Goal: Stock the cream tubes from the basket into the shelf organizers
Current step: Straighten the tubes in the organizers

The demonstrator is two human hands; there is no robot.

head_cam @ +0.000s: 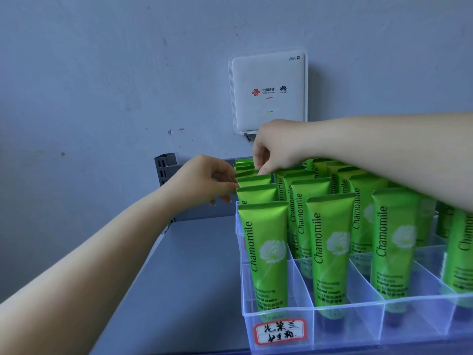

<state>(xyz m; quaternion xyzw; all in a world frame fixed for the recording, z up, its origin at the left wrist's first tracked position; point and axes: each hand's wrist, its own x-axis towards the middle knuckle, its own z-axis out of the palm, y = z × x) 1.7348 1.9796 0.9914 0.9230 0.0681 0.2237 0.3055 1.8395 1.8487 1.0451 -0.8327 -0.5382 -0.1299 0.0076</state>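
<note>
Seating a cream tube (247,172) in the organizer (281,307), back-left cell: our right hand (271,149) pinches its crimped top, left hand (204,179) fingertips steady neighbouring tubes, gripping nothing. Next: push down, let go. Basket not visible.

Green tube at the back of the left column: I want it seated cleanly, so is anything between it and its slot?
Nothing visible blocks it. The right hand pinches the tube's top; its slot is hidden behind nearer tubes.
</note>
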